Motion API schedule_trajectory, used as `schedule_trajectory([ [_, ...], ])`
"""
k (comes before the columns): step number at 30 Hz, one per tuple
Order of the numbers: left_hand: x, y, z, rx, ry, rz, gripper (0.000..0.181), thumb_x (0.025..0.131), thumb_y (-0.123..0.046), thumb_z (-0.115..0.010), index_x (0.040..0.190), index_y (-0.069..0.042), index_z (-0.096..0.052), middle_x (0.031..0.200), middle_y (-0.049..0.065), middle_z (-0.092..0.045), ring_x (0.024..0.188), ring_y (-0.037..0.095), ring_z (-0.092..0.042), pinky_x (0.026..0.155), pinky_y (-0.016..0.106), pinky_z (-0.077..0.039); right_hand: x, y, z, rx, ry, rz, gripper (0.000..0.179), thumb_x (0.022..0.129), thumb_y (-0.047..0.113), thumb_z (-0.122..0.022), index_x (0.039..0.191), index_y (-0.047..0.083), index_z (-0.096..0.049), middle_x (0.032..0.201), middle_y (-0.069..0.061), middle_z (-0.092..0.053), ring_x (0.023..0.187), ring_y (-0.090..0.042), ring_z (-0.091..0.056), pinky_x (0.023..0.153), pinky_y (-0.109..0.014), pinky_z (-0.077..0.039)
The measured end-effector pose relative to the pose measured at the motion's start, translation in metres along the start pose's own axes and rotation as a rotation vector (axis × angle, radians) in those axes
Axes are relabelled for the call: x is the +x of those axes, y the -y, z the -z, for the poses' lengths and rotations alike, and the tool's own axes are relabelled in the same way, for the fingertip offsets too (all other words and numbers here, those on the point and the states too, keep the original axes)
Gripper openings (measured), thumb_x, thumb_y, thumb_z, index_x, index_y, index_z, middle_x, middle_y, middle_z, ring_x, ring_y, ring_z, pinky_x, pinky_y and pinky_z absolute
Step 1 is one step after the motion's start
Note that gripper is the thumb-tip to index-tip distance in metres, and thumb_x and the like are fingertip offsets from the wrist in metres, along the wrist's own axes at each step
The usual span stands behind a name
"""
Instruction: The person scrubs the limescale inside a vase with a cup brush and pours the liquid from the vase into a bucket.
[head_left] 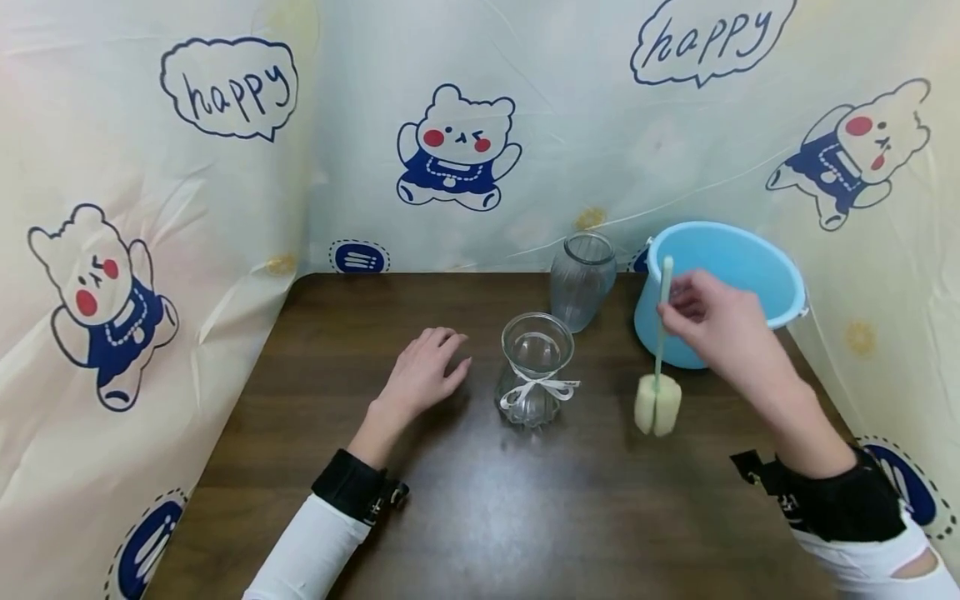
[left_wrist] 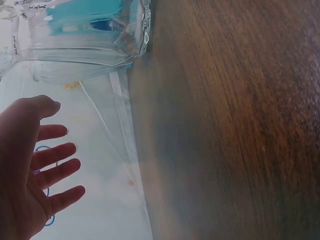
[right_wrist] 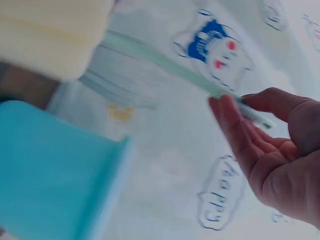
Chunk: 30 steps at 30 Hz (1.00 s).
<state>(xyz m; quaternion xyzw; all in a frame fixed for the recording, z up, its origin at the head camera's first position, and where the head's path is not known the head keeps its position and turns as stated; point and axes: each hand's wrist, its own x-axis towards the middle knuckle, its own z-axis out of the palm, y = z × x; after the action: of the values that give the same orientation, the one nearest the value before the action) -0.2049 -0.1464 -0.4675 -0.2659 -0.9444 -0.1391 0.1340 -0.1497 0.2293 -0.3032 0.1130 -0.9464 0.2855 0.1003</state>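
In the head view my right hand (head_left: pixel 716 321) pinches the pale green handle of a sponge bottle brush (head_left: pixel 658 406), its cream sponge head hanging down in front of the blue bucket. The right wrist view shows the thumb and fingertips of the right hand (right_wrist: pixel 275 145) on that handle (right_wrist: pixel 165 62), with the sponge head (right_wrist: pixel 55 37) at upper left. My left hand (head_left: pixel 422 371) is over the table, fingers relaxed and holding nothing. Just to its right stands a clear glass jar (head_left: pixel 532 417) with a white ribbon bow. The left wrist view shows the left hand (left_wrist: pixel 37 165) apart from the jar (left_wrist: pixel 85 45).
Behind the jar stands a bluish ribbed glass vase (head_left: pixel 577 287). A light blue bucket (head_left: pixel 675 342) sits at the back right of the brown wooden table (head_left: pixel 480 508). Printed cloth (head_left: pixel 360 158) hangs around the back and sides.
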Motion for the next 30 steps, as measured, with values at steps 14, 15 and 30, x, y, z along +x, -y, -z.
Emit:
schedule_trajectory([
  [14, 0.009, -0.002, -0.005, -0.003, 0.001, -0.006, 0.038, 0.095, -0.036, -0.056, 0.122, -0.01, -0.064, 0.116, 0.008, -0.063, 0.108, 0.025, -0.053, 0.086, 0.046, -0.051, 0.033, 0.081, 0.042, 0.346, -0.451, 0.264, 0.026, 0.087, 0.008, -0.068, 0.111, 0.0, -0.063, 0.095, 0.004, -0.071, 0.082, -0.009, -0.067, 0.075, -0.012, -0.054],
  [15, 0.008, -0.002, -0.006, -0.005, 0.006, -0.004, 0.038, 0.095, -0.036, -0.056, 0.122, -0.011, -0.064, 0.116, 0.008, -0.063, 0.108, 0.025, -0.053, 0.087, 0.046, -0.05, 0.035, 0.085, 0.041, 0.378, -0.453, 0.289, 0.025, 0.087, 0.005, -0.068, 0.11, 0.0, -0.063, 0.095, 0.003, -0.072, 0.081, -0.01, -0.068, 0.075, -0.013, -0.054],
  [30, 0.019, -0.005, -0.002, -0.045, -0.039, 0.007, 0.037, 0.096, -0.036, -0.054, 0.122, -0.013, -0.064, 0.115, 0.007, -0.064, 0.108, 0.025, -0.054, 0.085, 0.046, -0.051, 0.042, 0.076, -0.016, 0.365, -0.159, 0.32, 0.026, 0.09, 0.011, -0.066, 0.111, -0.004, -0.059, 0.097, -0.011, -0.072, 0.078, -0.005, -0.064, 0.074, -0.012, -0.053],
])
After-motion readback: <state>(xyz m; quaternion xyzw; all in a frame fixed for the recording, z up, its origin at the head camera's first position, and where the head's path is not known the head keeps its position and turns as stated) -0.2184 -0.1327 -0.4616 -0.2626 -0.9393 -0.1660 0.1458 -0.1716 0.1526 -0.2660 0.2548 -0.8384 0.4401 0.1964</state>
